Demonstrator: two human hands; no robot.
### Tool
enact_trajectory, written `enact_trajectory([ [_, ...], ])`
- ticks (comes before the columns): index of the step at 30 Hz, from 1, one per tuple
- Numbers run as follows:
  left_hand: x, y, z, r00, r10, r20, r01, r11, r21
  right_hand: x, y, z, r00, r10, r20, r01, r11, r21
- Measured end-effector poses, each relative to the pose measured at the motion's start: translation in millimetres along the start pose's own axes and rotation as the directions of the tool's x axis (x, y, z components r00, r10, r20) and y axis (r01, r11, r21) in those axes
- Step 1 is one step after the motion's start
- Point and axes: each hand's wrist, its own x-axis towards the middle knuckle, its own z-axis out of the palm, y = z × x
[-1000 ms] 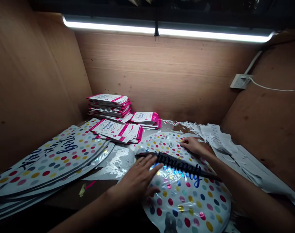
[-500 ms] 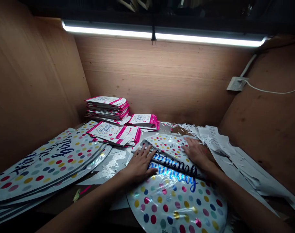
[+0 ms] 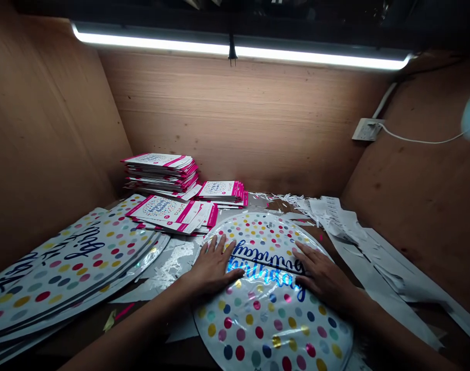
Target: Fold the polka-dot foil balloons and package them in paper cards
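Observation:
A flat round foil balloon (image 3: pixel 273 319), white with coloured dots and shiny blue "happy birthday" lettering, lies in front of me with a crease across its middle. On its left edge rests my left hand (image 3: pixel 213 265), fingers spread and pressing down. My right hand (image 3: pixel 321 270) lies flat on the right side, its fingers apart near the lettering. Neither hand grips the foil. To the left is a stack of similar flat dotted balloons (image 3: pixel 84 257), overlapping one another.
Pink-and-white printed card packs stand in a tall stack (image 3: pixel 161 175), a small stack (image 3: pixel 221 190) and a loose pile (image 3: pixel 173 214). White paper strips (image 3: pixel 369 257) cover the right side. A wall socket (image 3: pixel 368 129) with a cable is on the right panel; a light tube (image 3: pixel 319 56) hangs above.
The balloon's upper part now lies flatter and wider, its fold reduced to a thin crease. My right hand has slid back toward me along its right side. The view has shifted slightly.

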Motion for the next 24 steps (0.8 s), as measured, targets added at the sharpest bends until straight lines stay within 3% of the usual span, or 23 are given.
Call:
enact_trajectory([
  [4,9,18,-0.3,0.994,0.041,-0.098,-0.036,0.998,0.061,-2,-5,-7,0.981,-0.147,-0.123,0.124,0.976,-0.177],
  [6,22,45,1.5,0.964,0.197,-0.178,-0.185,0.979,0.084,3,-8,-13,0.961,-0.184,-0.205,0.139,0.966,-0.217],
  [9,53,96,-0.4,0.876,0.426,-0.226,-0.423,0.904,0.065,10,-17,-22,0.891,-0.138,-0.432,0.049,0.976,-0.21],
  [11,80,121,-14.6,0.871,0.43,-0.239,-0.435,0.9,0.034,8,-29,-26,0.864,-0.115,-0.49,0.05,0.988,-0.143],
  [12,95,127,-28.2,0.874,0.409,-0.262,-0.418,0.908,0.022,5,-35,-25,0.889,-0.128,-0.44,0.096,0.991,-0.095],
  [15,134,120,-97.1,0.859,0.288,-0.423,-0.333,0.942,-0.033,-3,-51,-19,0.982,-0.175,-0.076,0.182,0.977,0.107],
  [18,153,85,-193.4,0.748,0.101,-0.656,-0.245,0.961,-0.131,-3,-57,-13,0.985,-0.07,0.155,0.034,0.974,0.224],
  [21,143,43,-283.9,0.571,-0.089,-0.816,-0.167,0.961,-0.222,2,-55,-11,0.98,-0.012,0.197,-0.043,0.962,0.269],
  [23,122,19,-323.3,0.375,-0.186,-0.908,-0.164,0.951,-0.263,4,-52,-10,0.979,-0.016,0.204,-0.046,0.955,0.293],
  [24,109,11,-333.2,0.298,-0.172,-0.939,-0.186,0.955,-0.233,4,-50,-8,0.979,-0.02,0.203,-0.043,0.952,0.304],
])
